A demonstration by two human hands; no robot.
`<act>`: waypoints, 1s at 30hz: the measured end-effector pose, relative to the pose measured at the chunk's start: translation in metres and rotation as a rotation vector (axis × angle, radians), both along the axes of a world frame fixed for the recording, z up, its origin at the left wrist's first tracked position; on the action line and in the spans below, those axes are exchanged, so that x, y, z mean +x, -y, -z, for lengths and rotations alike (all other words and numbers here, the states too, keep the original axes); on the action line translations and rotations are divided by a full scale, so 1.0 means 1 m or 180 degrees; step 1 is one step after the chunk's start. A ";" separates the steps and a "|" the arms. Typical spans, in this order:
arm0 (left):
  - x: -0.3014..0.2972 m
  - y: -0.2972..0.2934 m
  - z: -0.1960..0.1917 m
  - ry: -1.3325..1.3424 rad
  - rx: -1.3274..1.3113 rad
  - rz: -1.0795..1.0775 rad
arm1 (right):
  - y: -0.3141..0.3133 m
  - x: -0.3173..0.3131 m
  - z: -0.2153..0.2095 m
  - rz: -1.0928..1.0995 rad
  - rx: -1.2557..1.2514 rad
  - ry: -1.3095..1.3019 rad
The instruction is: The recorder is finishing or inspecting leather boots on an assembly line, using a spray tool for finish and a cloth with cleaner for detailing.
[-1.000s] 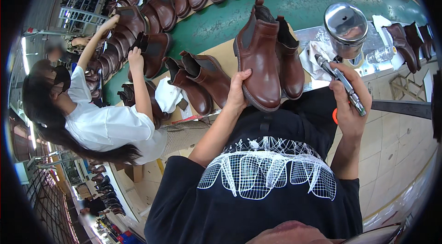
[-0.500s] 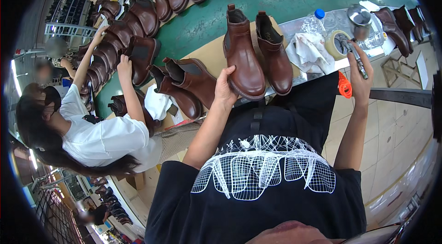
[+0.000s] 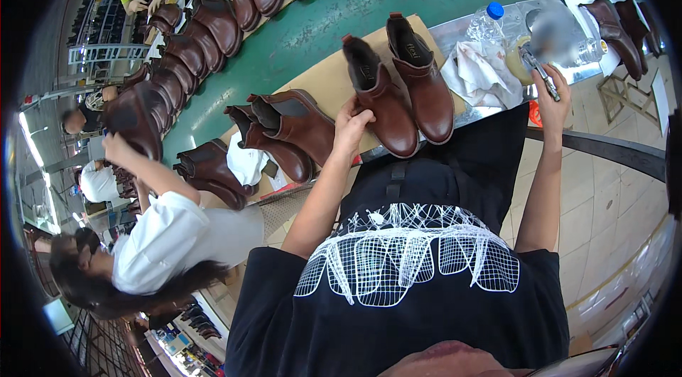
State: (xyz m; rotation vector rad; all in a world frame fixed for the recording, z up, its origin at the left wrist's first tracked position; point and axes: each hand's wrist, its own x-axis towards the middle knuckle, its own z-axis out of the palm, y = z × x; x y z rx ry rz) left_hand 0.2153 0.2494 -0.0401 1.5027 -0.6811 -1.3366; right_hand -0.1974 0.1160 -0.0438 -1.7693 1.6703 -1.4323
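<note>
A brown leather ankle boot (image 3: 389,120) is in my left hand (image 3: 353,127), my thumb along its side. Its toe points toward me and its collar leans to the left. Right beside it stands a second brown boot (image 3: 428,103), with its toe toward me too. My right hand (image 3: 558,101) is closed round a metal spray gun (image 3: 543,78), held over the near right edge of the table. An orange coiled hose (image 3: 534,114) hangs just below. Left of my left hand, another pair of brown boots (image 3: 302,121) rests on the cardboard.
A stained white cloth (image 3: 483,71), a blue-capped clear bottle (image 3: 489,22) and a tape roll (image 3: 517,61) lie on the metal tabletop at right. Rows of boots (image 3: 213,22) line the green table's far side. At left a co-worker in a white shirt (image 3: 170,238) holds a boot (image 3: 135,121).
The boot in my left hand has dropped lower and its collar has swung left and away. My spray gun has shifted slightly. The co-worker has turned and carried a boot leftward.
</note>
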 end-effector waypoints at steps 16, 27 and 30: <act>-0.007 -0.002 0.003 0.0016 -0.0255 -0.0280 | -0.003 0.004 0.029 0.0371 0.0717 0.1193; -0.001 -0.004 0.011 0.0295 -0.0315 -0.0013 | 0.003 -0.013 0.053 0.0204 0.0951 0.1253; 0.000 -0.009 0.018 0.0258 -0.0206 0.0066 | -0.008 -0.010 0.042 0.1059 0.0079 -0.0494</act>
